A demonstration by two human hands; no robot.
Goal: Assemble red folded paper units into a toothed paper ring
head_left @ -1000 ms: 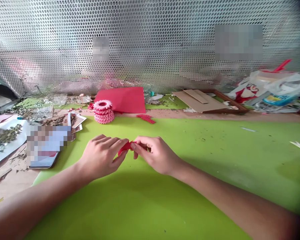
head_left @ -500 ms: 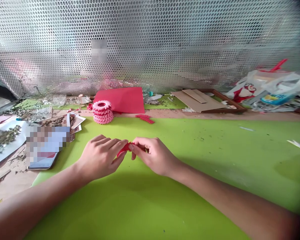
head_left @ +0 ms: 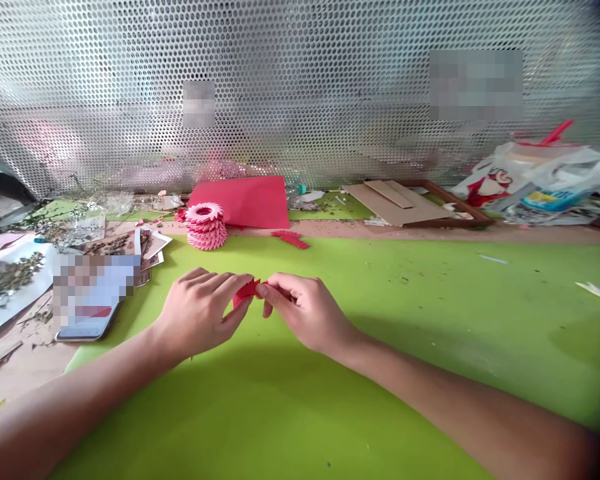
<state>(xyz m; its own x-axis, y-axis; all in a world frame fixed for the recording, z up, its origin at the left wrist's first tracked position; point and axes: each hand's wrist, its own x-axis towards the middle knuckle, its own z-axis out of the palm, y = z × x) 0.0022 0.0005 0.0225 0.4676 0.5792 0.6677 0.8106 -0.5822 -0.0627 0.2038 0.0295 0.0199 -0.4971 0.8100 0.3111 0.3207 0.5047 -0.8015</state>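
Between my hands, above the green tabletop point(head_left: 280, 407), is a small strip of red folded paper point(head_left: 245, 292) with pointed edges. My left hand point(head_left: 203, 307) pinches its left part between thumb and fingers. The right end is gripped by the thumb and index finger of my right hand point(head_left: 307, 307). Fingers hide much of the strip. Beyond my left hand stands a round, hollow stack of pink and white folded paper pieces point(head_left: 207, 230). Another toothed red paper strip point(head_left: 291, 239) lies on the green surface past my right hand.
A red paper sheet point(head_left: 255, 203) rests behind the stack. To the left are a phone point(head_left: 93, 313), photo cards point(head_left: 153, 247) and dried plant bits point(head_left: 17, 270). Cardboard point(head_left: 395, 203) and plastic bags point(head_left: 540, 180) sit at the back right, before a perforated metal panel point(head_left: 300, 87).
My left fingers have shifted slightly on the red paper strip, and more of its red surface shows between thumb and fingers. The right hand keeps its pinch, nearly still.
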